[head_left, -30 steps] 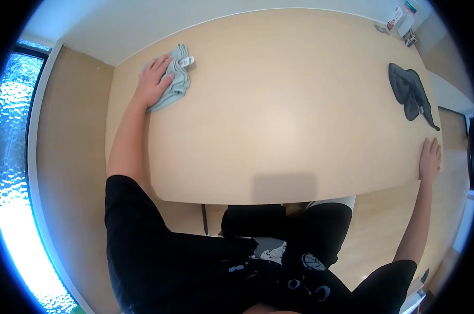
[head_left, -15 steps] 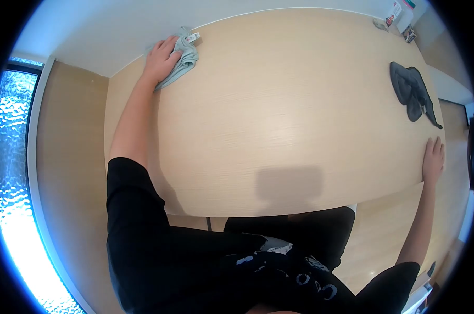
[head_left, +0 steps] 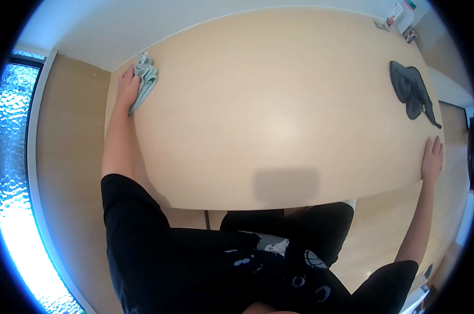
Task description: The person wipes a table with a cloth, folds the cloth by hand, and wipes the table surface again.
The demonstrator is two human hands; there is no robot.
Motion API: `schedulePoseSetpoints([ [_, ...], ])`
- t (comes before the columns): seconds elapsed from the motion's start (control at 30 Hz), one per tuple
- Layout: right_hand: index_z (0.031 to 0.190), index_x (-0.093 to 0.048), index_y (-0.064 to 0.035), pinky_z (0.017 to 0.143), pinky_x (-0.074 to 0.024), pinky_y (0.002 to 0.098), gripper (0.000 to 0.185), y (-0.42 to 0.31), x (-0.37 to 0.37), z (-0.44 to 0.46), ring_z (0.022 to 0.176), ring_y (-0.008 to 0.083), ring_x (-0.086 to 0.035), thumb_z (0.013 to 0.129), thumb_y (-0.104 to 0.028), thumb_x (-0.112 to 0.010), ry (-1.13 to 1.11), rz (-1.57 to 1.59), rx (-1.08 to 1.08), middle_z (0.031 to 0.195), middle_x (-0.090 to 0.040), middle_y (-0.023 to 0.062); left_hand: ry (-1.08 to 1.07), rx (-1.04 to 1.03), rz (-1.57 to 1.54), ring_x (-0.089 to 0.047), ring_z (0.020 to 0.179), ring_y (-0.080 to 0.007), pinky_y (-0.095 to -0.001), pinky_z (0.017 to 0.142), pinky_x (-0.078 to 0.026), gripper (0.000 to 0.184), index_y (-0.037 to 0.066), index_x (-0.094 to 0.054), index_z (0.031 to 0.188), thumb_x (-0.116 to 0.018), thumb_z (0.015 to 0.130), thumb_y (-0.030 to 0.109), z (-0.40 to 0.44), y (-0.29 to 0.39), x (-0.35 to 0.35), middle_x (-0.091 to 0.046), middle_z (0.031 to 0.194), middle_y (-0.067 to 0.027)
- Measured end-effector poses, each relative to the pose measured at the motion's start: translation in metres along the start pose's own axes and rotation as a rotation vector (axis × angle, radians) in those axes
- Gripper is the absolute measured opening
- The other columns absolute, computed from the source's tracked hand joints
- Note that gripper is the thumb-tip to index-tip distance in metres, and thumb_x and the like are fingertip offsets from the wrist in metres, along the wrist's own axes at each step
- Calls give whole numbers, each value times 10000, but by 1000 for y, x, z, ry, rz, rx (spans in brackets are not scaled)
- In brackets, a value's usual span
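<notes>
At the far left corner of the light wooden table (head_left: 258,94), my left hand (head_left: 127,88) presses on a pale grey-green cloth (head_left: 146,77). The cloth is bunched up in folds, mostly to the right of my fingers, with one end trailing toward me. My right hand (head_left: 432,159) lies flat at the table's right edge, fingers stretched out and holding nothing. Just beyond it rests a dark grey glove-like piece of fabric (head_left: 412,90), crumpled on the tabletop.
A clear bottle with a green cap (head_left: 404,18) and a small dark patterned box (head_left: 409,34) stand at the far right corner. A white wall (head_left: 116,31) borders the back. On the left is a wooden panel (head_left: 72,157) beside a bright textured window (head_left: 17,183).
My left hand has slid the cloth left and a little toward me into the corner, and the cloth has bunched narrower. My right hand stays in place.
</notes>
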State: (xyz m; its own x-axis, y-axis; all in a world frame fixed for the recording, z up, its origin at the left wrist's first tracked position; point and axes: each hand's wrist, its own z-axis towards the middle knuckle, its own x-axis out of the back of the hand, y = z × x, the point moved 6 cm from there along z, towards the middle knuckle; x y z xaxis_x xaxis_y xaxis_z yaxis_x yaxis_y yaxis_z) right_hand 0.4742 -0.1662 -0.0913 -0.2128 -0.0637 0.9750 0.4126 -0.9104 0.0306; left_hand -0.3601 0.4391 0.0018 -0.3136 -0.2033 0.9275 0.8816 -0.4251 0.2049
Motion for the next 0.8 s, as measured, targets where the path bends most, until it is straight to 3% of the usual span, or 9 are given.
schedulePoseSetpoints([
  [0.13, 1570, -344, -262, 1172, -236, 563, 719, -6, 4, -3, 1490, 307, -306, 973, -663, -339, -60, -6, -32, 1631, -318, 92, -135, 86, 93, -477, 1303, -388, -479, 1108, -372, 564, 158, -491, 1445, -517, 891, 263, -56, 16, 22, -540, 1422, -179],
  [0.27, 1578, -323, -263, 1168, -217, 595, 739, 3, -14, 12, 1501, 308, -284, 966, -678, -331, -64, -2, -38, 1641, -297, 85, -65, -34, 193, -434, 1350, -397, -466, 1144, -336, 611, 24, -479, 1433, -566, 883, 274, -121, 41, 37, -485, 1487, -169],
  [0.43, 1586, -302, -265, 1174, -204, 599, 765, 5, -11, 12, 1512, 309, -255, 956, -700, -310, -63, -14, -45, 1650, -278, 78, -129, -159, 240, -391, 1376, -393, -518, 1157, -291, 662, 48, -494, 1431, -633, 843, 320, -260, 139, 59, -448, 1515, -166],
  [0.5, 1588, -297, -261, 1178, -205, 592, 775, 10, -18, 19, 1512, 313, -254, 953, -705, -305, -70, -2, -14, 1650, -277, 83, -180, -139, 221, -377, 1380, -388, -559, 1140, -279, 660, 63, -506, 1419, -642, 846, 361, -297, 186, 72, -427, 1526, -145],
  [0.57, 1589, -296, -257, 1181, -208, 584, 781, 13, -15, 20, 1510, 318, -258, 951, -707, -301, -75, -18, 2, 1649, -276, 89, -177, -63, 213, -381, 1378, -403, -533, 1154, -282, 642, 40, -492, 1419, -628, 860, 324, -324, 209, 84, -416, 1533, -156],
  [0.7, 1585, -309, -252, 1183, -213, 574, 784, 35, -57, 48, 1505, 325, -266, 949, -711, -299, -62, -5, 56, 1648, -274, 102, -126, 119, 242, -374, 1390, -417, -513, 1167, -279, 621, 50, -477, 1445, -589, 927, 372, -334, 189, 85, -413, 1537, -175],
  [0.8, 1581, -320, -254, 1181, -207, 583, 785, 23, -40, 45, 1509, 322, -258, 946, -716, -300, -97, 2, 36, 1649, -274, 100, -64, 311, 308, -332, 1445, -346, -566, 1171, -244, 633, 137, -467, 1482, -523, 965, 498, -339, 114, 88, -383, 1571, -125],
])
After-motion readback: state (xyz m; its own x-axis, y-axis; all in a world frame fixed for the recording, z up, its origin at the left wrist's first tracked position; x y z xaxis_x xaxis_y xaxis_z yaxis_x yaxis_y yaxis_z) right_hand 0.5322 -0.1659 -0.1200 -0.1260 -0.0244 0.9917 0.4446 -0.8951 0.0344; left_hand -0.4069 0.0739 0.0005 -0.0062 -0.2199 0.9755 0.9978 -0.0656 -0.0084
